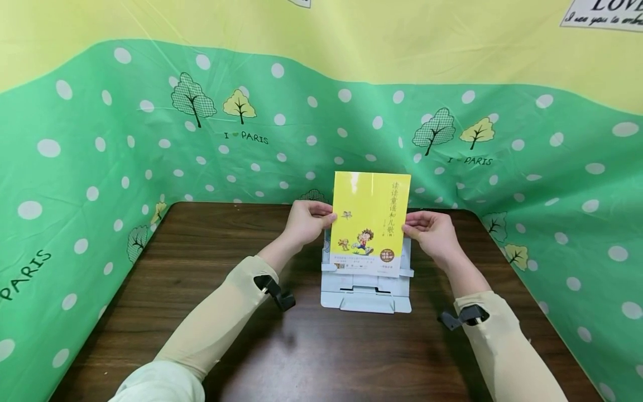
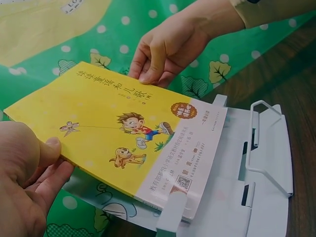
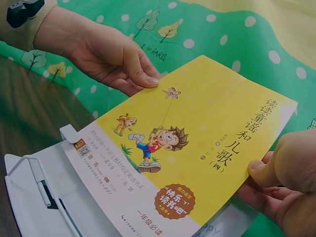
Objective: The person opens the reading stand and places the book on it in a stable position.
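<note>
A yellow children's book (image 1: pixel 372 212) with a cartoon boy and dog on its cover leans against a pale book stand (image 1: pixel 331 298). My left hand (image 1: pixel 307 224) pinches the book's left edge, thumb on the cover and fingers behind. On the opposite edge, my right hand (image 1: pixel 434 234) holds it the same way. In the left wrist view, the book's lower part lies between the stand's side clips (image 2: pixel 173 215). The stand's wire prop (image 2: pixel 261 143) shows below the book. Most of the stand's back panel is hidden behind the cover.
Stand and book are toward the back of a dark wooden table (image 1: pixel 226 251). Green and yellow printed cloth (image 1: pixel 281 139) rises behind the table and along both sides. Small black wrist mounts (image 1: pixel 281 298) are strapped over both sleeves.
</note>
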`<state>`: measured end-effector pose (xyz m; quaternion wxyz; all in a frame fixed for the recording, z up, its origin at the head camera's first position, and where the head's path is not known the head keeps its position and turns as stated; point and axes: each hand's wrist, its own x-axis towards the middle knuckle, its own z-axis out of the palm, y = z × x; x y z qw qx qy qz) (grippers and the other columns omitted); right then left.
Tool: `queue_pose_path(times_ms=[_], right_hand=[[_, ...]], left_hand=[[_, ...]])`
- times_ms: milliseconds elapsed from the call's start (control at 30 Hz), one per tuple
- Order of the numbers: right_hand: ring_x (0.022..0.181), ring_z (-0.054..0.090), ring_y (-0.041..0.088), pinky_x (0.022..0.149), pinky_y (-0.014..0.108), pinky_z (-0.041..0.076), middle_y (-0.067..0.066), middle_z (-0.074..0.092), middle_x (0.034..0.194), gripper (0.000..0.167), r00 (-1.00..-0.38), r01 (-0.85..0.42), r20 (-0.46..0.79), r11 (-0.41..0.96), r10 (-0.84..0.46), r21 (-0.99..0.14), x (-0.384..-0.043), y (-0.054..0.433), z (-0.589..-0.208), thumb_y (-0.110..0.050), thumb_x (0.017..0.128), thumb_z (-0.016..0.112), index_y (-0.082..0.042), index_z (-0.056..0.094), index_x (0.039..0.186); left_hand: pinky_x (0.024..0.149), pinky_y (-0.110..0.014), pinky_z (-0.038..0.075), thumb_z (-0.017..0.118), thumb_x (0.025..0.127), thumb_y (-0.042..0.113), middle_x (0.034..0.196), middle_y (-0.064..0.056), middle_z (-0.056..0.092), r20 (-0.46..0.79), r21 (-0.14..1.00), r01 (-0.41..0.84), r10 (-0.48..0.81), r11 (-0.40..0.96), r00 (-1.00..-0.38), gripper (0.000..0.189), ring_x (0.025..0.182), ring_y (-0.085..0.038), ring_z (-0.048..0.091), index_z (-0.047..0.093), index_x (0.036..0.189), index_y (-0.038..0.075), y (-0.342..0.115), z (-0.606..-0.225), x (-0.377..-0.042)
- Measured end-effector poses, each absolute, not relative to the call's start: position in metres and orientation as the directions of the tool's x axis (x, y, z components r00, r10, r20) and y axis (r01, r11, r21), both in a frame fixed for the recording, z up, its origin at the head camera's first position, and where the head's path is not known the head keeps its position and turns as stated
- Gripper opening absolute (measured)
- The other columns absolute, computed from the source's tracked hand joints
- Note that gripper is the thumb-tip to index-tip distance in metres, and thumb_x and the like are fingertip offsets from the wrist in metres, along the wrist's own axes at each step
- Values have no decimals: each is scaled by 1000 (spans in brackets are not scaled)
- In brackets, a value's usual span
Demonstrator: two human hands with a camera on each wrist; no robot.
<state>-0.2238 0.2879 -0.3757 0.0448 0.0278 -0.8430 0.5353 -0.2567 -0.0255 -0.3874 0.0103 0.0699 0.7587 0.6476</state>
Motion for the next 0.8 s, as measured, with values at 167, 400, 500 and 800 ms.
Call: queue_pose_path(times_ms=[167, 400, 500, 800], right_hand=[[90, 75, 19, 82, 28, 61, 28, 70, 113, 27, -995, -99, 101, 422, -17, -901, -222, 291, -382, -4, 100, 74, 10, 70, 122], [92, 75, 22, 82, 28, 61, 25, 71, 114, 27, -997, -73, 75, 433, -12, -898, -220, 293, -389, -3, 100, 74, 8, 69, 124], [91, 74, 21, 81, 27, 61, 27, 70, 113, 26, -997, -81, 80, 420, -19, -904, -218, 294, -392, 0, 99, 74, 11, 68, 122], [92, 74, 24, 82, 30, 62, 29, 70, 112, 28, -995, -101, 91, 412, -44, -905, -214, 295, -400, 1, 98, 75, 13, 68, 122]], left_hand=[[81, -36, 63, 82, 94, 11, 97, -7, 75, 65, 983, 84, 119, 162, -991, 12, 86, -19, 75, 79, 104, 4, -25, -393, -255], [77, -33, 63, 83, 94, 10, 95, -6, 76, 70, 981, 92, 131, 172, -989, 11, 86, -20, 75, 80, 102, 4, -25, -400, -254], [76, -32, 62, 84, 93, 9, 94, -4, 77, 78, 975, 103, 132, 195, -988, 10, 85, -18, 75, 82, 103, 5, -25, -404, -253], [76, -33, 61, 86, 91, 10, 91, 0, 78, 73, 962, 102, 122, 251, -990, 12, 86, -17, 74, 82, 102, 7, -28, -408, -249]])
